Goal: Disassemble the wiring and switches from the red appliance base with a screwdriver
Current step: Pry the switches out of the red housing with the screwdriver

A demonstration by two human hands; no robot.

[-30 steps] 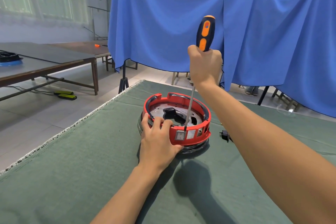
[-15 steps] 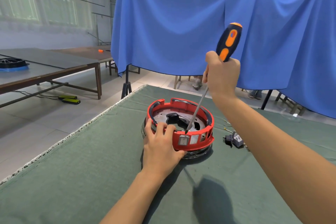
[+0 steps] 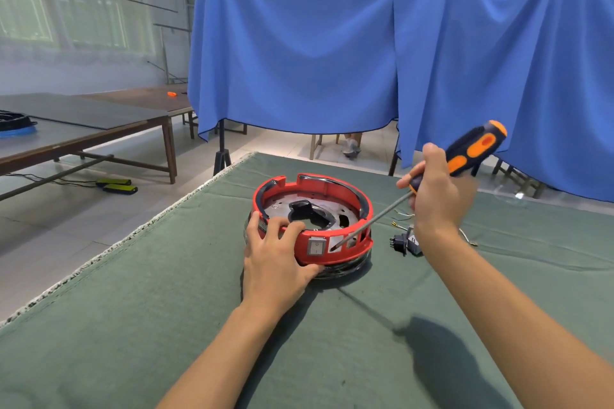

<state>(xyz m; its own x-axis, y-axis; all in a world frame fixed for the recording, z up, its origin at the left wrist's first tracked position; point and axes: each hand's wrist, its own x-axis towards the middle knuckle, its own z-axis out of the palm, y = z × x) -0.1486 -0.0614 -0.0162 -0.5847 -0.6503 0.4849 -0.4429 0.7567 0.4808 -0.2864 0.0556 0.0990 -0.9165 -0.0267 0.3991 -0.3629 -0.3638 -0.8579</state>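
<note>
Both hands are busy: my left hand (image 3: 277,262) grips the red base (image 3: 312,219) at frame center, my right hand (image 3: 438,192) clasps the screwdriver (image 3: 432,183), tip at an opening beside the switch (image 3: 315,246). Next, I'd pry carefully.

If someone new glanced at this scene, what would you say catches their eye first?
Probably the red appliance base at the middle of the green table cover, steadied by the left hand. Next, the orange-and-black screwdriver gripped in the right hand, its tip at an opening beside the rocker switch. Behind hangs a large blue cloth.
</note>
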